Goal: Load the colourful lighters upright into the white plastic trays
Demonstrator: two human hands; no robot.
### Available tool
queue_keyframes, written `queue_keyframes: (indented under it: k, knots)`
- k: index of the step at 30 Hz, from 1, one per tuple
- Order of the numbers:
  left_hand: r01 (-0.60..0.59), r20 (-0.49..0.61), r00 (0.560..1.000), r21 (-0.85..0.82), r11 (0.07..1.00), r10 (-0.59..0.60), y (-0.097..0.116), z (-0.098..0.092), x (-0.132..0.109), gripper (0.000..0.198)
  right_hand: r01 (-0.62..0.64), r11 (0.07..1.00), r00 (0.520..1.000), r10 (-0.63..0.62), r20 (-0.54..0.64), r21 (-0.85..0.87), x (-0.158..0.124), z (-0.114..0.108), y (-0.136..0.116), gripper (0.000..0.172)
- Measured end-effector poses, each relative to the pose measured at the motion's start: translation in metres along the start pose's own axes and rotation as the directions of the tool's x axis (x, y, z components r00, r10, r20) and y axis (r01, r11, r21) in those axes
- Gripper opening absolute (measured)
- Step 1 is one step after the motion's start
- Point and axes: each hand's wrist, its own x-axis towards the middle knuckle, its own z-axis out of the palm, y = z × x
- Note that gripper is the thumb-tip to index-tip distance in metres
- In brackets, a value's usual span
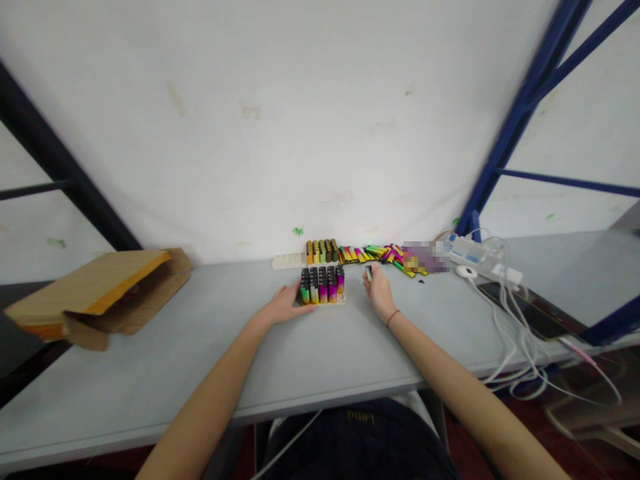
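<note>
Right hand [379, 288] half hides one lighter [369, 272].

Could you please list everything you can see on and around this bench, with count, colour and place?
table: one, pale grey, spans the view.
tray of lighters: one, lighters standing in rows, black tops with green, yellow and magenta bodies, table centre.
second row of lighters: one group, orange to olive, behind the tray by the wall.
empty white tray: one, left of that row.
loose lighters: a heap, count unclear, yellow, green, magenta, along the wall at right.
cardboard box: one, brown, open, on its side, far left.
power strip: one, white, with white cables, at right.
blue frame: right side.
left hand: rests against the tray's left side.
right hand: holds a single lighter upright, right of the tray.
</note>
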Motion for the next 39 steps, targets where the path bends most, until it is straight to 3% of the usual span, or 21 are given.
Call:
queue_keyframes:
  k: [4, 7, 10, 20, 31, 35, 39]
  knots:
    - [-0.007, 0.003, 1.0, -0.002, 1.0, 0.007, 0.001, -0.001, 0.0, 0.087, 0.164, 0.984, 0.986, -0.166, -0.018, -0.062, -0.006, 0.001, -0.008, 0.032]
    - [-0.013, -0.007, 1.0, -0.014, 1.0, 0.013, 0.001, -0.001, 0.0, 0.087, 0.323, 0.934, 0.946, -0.318, 0.056, -0.151, -0.008, -0.001, -0.013, 0.032]
    - [-0.017, -0.012, 1.0, -0.023, 1.0, 0.017, 0.002, -0.001, -0.001, 0.085, 0.416, 0.889, 0.906, -0.388, 0.17, -0.191, -0.01, -0.002, -0.017, 0.03]
    - [0.031, -0.009, 0.999, -0.016, 0.999, -0.031, 0.006, -0.002, -0.002, 0.087, 0.417, 0.894, 0.876, -0.347, 0.335, -0.165, -0.017, 0.003, -0.015, 0.028]
    - [0.01, -0.016, 1.0, -0.031, 0.999, -0.011, 0.005, -0.001, -0.002, 0.086, 0.49, 0.834, 0.825, -0.35, 0.443, -0.254, -0.016, -0.001, -0.016, 0.026]
    - [0.007, -0.014, 1.0, -0.035, 0.999, -0.008, 0.007, -0.002, -0.002, 0.085, 0.477, 0.835, 0.84, -0.342, 0.42, -0.275, -0.018, -0.002, -0.017, 0.03]
    - [-0.001, -0.019, 1.0, -0.029, 1.0, 0.0, 0.006, -0.002, -0.002, 0.084, 0.46, 0.804, 0.883, -0.368, 0.293, -0.376, -0.008, -0.006, -0.011, 0.025]
